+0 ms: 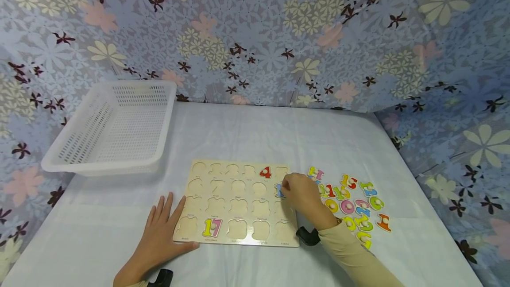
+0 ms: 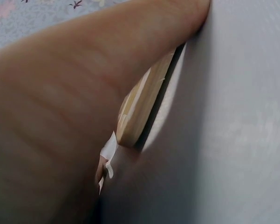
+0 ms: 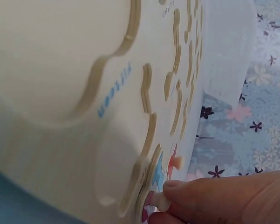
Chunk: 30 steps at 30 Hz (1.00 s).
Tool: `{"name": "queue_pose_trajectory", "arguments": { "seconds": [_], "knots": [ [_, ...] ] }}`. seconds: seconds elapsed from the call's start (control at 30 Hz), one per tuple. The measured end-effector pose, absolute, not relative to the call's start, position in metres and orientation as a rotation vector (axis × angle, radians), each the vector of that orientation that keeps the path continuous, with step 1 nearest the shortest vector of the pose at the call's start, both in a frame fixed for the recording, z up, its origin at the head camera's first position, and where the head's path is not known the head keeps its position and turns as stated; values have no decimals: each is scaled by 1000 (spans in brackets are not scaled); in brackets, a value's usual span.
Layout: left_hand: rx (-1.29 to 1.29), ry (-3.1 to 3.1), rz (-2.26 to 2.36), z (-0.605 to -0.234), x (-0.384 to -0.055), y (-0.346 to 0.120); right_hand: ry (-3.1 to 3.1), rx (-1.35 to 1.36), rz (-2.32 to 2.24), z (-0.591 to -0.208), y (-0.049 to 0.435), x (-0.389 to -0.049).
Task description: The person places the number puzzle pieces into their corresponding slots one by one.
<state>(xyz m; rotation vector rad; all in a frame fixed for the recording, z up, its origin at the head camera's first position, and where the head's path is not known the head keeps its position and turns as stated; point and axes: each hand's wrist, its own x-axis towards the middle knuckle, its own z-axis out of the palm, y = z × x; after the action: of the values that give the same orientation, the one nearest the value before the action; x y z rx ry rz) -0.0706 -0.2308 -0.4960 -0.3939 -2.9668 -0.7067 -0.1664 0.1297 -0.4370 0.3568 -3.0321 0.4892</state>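
The wooden number board (image 1: 247, 195) lies flat on the table, with rows of cut-out slots. A red 4 (image 1: 265, 172) sits in its top row and a yellow-and-pink 17 (image 1: 212, 227) in its bottom row. At the right end of the second row, my right hand (image 1: 303, 195) pinches the knob of a blue-and-purple number piece (image 3: 154, 186); whether it lies fully in the slot, I cannot tell. My left hand (image 1: 160, 234) rests with fingers spread along the board's left edge, its thumb by the lower left corner.
Right of the board, several colourful number pieces (image 1: 347, 207) lie in a loose group, partly behind the right arm. A white perforated basket (image 1: 163, 136) stands at the back left. Flowered cloth (image 1: 255, 34) hangs behind the white-covered table (image 1: 255, 132).
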Motion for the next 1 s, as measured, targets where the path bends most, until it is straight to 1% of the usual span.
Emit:
{"name": "queue_pose_trajectory", "arguments": {
  "seconds": [0.47,0.73,0.87,1.0],
  "knots": [
    [-402,-2985,-715,-495,-72,-230,-2979,385,422,-440,128,-165],
    [-398,-2986,-721,-495,-73,-230,-3044,340,501,-442,130,-169],
    [-391,-2988,-715,-496,-73,-231,-3066,327,592,-441,135,-171],
    [-386,-2972,-711,-496,-71,-231,-3040,256,613,-435,153,-179]
  ]
}}
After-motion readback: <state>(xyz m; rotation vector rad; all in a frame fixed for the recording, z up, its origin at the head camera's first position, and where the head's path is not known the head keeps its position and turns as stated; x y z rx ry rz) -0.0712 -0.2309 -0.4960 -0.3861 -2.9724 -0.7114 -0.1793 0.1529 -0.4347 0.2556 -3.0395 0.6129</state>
